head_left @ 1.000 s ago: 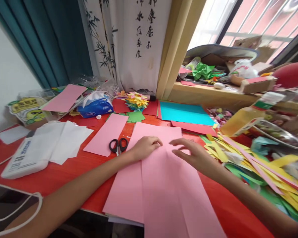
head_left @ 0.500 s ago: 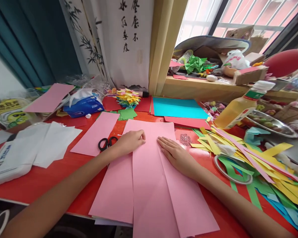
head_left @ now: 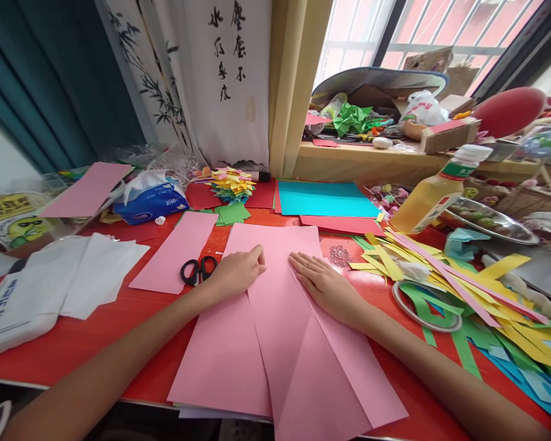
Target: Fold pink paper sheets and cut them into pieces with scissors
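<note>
My left hand [head_left: 242, 269] is closed, knuckles bent, and rests on the upper left of the pink paper. Its fingertips are curled under, and no object shows in them. My right hand [head_left: 326, 283] lies flat with fingers stretched out on the right side of the paper. Between and below my hands a long pink paper strip [head_left: 282, 318] runs toward me over other pink sheets [head_left: 224, 361]. A slanting crease or fold crosses its lower part, near the table edge. Black-handled scissors [head_left: 197, 270] lie beside my left wrist, their blades hidden.
Left are a pink sheet [head_left: 177, 251], white wipes pack [head_left: 18, 312] and blue tissue pack [head_left: 151, 202]. Behind lie a colourful folded-paper piece [head_left: 233, 185] and turquoise paper [head_left: 328, 198]. Right are a bottle [head_left: 434, 193], tape roll [head_left: 397, 297] and paper strips [head_left: 509, 318].
The near end of the pink strip has swung to the right, and a slanting crease now shows across it. Both hands stay in nearly the same place on the paper.
</note>
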### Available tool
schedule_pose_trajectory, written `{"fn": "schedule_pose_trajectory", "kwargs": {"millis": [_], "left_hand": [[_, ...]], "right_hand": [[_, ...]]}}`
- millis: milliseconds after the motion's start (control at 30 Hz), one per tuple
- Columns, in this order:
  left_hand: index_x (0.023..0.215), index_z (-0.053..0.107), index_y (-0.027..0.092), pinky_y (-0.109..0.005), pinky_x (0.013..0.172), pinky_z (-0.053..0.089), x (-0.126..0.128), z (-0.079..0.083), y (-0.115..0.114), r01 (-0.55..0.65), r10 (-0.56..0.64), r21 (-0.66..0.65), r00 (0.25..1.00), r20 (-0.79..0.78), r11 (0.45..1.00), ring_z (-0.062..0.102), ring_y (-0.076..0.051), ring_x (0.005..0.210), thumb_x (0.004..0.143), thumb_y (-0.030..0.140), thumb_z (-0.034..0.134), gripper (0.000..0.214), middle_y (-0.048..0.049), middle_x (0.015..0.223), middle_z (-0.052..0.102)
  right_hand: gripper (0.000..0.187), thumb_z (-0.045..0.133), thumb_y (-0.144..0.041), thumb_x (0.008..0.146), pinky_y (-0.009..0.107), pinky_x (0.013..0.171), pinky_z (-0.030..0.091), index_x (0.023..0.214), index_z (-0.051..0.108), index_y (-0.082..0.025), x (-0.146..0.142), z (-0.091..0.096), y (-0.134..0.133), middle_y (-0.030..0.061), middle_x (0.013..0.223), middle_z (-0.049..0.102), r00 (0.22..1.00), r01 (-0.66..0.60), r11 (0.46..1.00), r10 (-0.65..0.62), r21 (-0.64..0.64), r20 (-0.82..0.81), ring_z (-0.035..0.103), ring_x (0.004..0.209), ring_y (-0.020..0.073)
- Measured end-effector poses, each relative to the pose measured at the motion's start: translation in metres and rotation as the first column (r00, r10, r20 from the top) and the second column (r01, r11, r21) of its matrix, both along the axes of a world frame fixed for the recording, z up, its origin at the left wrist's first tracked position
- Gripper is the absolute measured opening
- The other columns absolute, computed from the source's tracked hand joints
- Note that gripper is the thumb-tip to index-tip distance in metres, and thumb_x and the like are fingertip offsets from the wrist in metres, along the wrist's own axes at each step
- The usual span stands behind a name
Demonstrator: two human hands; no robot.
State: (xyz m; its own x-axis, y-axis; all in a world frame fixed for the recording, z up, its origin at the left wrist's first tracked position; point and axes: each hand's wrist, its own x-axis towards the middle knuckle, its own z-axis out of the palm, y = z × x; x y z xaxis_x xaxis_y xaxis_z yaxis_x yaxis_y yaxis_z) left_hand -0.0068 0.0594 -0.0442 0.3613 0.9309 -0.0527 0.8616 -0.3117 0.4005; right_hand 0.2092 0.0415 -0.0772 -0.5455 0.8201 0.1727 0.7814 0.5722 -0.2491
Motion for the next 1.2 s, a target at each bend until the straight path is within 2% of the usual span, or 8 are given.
{"fn": "schedule_pose_trajectory", "kwargs": {"millis": [333, 733, 900, 1000, 1100, 1200], "left_hand": [[0.076, 0.041, 0.022, -0.025, 0.055, 0.026, -0.002, -0.002, -0.003, 0.009, -0.010, 0.013, 0.998, 0.056, 1.000, 0.052, -0.016, 0.066, 0.079, 0.029, 0.038, 0.008, 0.0010, 0.069, 0.057], [0.075, 0.043, 0.022, -0.024, 0.054, 0.026, -0.004, 0.002, -0.006, 0.005, 0.001, -0.053, 0.994, 0.110, 0.999, 0.048, -0.014, 0.061, 0.079, 0.029, 0.040, 0.009, 0.0032, 0.063, 0.053], [0.078, 0.049, 0.021, -0.023, 0.057, 0.031, -0.004, -0.001, -0.003, -0.077, 0.066, 0.032, 0.965, 0.253, 0.997, 0.050, -0.013, 0.066, 0.080, 0.028, 0.038, 0.013, 0.0017, 0.071, 0.055], [0.086, 0.050, 0.021, -0.023, 0.060, 0.034, -0.004, -0.002, -0.001, -0.140, 0.112, 0.065, 0.943, 0.314, 0.988, 0.052, -0.013, 0.070, 0.081, 0.029, 0.036, 0.016, 0.0006, 0.078, 0.056], [0.099, 0.049, 0.021, -0.024, 0.063, 0.036, -0.006, 0.000, 0.001, -0.157, 0.151, 0.009, 0.961, 0.230, 0.988, 0.054, -0.016, 0.075, 0.078, 0.034, 0.041, 0.026, -0.0015, 0.081, 0.057], [0.113, 0.044, 0.023, -0.025, 0.062, 0.037, -0.012, 0.004, 0.002, -0.133, 0.146, -0.115, 0.983, 0.113, 0.984, 0.055, -0.019, 0.077, 0.075, 0.038, 0.045, 0.041, -0.0023, 0.081, 0.057]], "right_hand": [[0.047, 0.021, -0.030, 0.092, 0.039, 0.106, 0.027, 0.134, 0.036, -0.016, -0.002, -0.002, -0.001, 0.0041, 0.140, 0.034, 1.000, 0.004, 1.000, -0.004, 0.011, -0.023, 0.028, 0.130, 0.0175], [0.047, 0.020, -0.030, 0.092, 0.039, 0.107, 0.026, 0.135, 0.035, -0.017, -0.001, -0.003, 0.000, 0.0038, 0.140, 0.034, 1.000, -0.004, 1.000, 0.004, 0.017, -0.015, 0.028, 0.130, 0.0172], [0.048, 0.022, -0.034, 0.092, 0.040, 0.107, 0.025, 0.133, 0.038, -0.014, -0.002, 0.008, -0.006, 0.0069, 0.139, 0.035, 0.999, 0.035, 0.999, -0.035, 0.015, -0.031, 0.029, 0.129, 0.0180], [0.053, 0.025, -0.041, 0.091, 0.039, 0.108, 0.024, 0.135, 0.034, -0.014, -0.004, 0.011, -0.011, 0.0071, 0.141, 0.030, 1.000, 0.013, 1.000, -0.013, 0.005, -0.006, 0.025, 0.131, 0.0185], [0.059, 0.024, -0.046, 0.090, 0.040, 0.108, 0.023, 0.138, 0.028, -0.014, -0.005, 0.007, -0.012, 0.0083, 0.143, 0.027, 1.000, 0.006, 1.000, -0.006, -0.012, 0.029, 0.021, 0.132, 0.0199], [0.058, 0.021, -0.046, 0.090, 0.040, 0.109, 0.020, 0.139, 0.024, -0.014, -0.005, 0.001, -0.010, 0.0075, 0.144, 0.024, 0.999, 0.014, 1.000, -0.013, -0.014, 0.051, 0.018, 0.133, 0.0188]]}}
